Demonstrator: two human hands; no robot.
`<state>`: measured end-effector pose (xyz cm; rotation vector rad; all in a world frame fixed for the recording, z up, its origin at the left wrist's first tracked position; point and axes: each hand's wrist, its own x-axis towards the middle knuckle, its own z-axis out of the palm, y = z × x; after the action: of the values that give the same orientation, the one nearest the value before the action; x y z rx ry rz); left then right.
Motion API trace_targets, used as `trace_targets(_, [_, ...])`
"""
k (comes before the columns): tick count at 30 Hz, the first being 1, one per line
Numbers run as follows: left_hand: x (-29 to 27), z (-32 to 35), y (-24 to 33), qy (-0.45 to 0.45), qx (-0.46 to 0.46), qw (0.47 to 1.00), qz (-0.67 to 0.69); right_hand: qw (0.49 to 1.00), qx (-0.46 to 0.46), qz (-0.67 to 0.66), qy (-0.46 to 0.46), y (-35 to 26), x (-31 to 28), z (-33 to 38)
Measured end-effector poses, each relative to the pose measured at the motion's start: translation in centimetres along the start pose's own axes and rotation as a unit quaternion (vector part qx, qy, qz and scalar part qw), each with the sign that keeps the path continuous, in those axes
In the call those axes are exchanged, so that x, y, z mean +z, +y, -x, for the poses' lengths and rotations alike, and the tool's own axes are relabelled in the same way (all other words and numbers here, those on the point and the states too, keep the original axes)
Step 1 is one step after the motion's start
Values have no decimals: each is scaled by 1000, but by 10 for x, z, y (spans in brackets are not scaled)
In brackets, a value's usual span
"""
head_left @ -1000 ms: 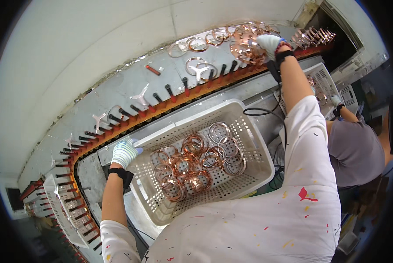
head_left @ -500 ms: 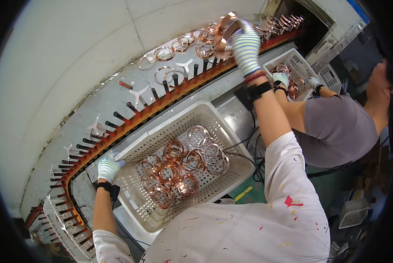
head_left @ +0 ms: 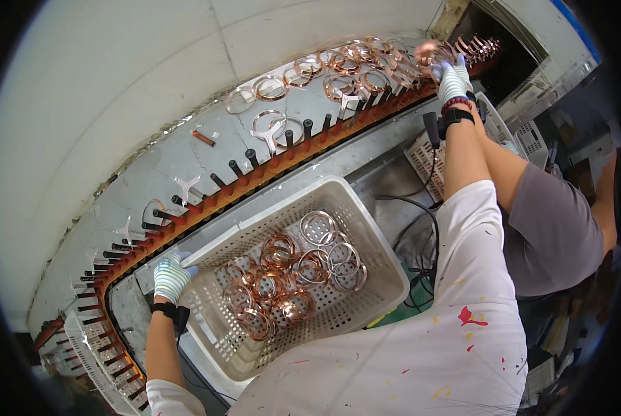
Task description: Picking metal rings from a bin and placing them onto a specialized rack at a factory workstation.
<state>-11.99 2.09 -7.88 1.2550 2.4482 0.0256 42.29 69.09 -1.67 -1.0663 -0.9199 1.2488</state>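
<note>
My left hand, in a striped glove, is closed over the upper left rim of a pale perforated plastic basket. Copper-coloured rings lie loosely inside it, with several paler silvery ones toward the right. Far out at the upper right, my right hand is above the edge of the curved conveyor, gloved alike. Blurred copper rings show at its fingertips, and it appears closed on them. A co-worker's gloved hand is right behind it, partly hidden.
Upright black-tipped pegs line the conveyor's orange edge. More rings lie on the grey top, with a red peg lying loose. The co-worker's arm runs close beside mine. Black cables hang right of the basket.
My right hand has moved right along the conveyor, and more rings lie where it was. The co-worker's hand has come from the other basket to beside mine. My left hand stays on the rim.
</note>
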Motion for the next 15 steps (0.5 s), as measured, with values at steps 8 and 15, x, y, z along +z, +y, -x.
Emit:
trace_targets(8, [-6,20,-5,-25,-17,999,-11,929,98,333,-129,-43,89,87])
trace_targets(15, [9,17,-13,-32,2,999,-43,877,140,419,-189,8,77,66])
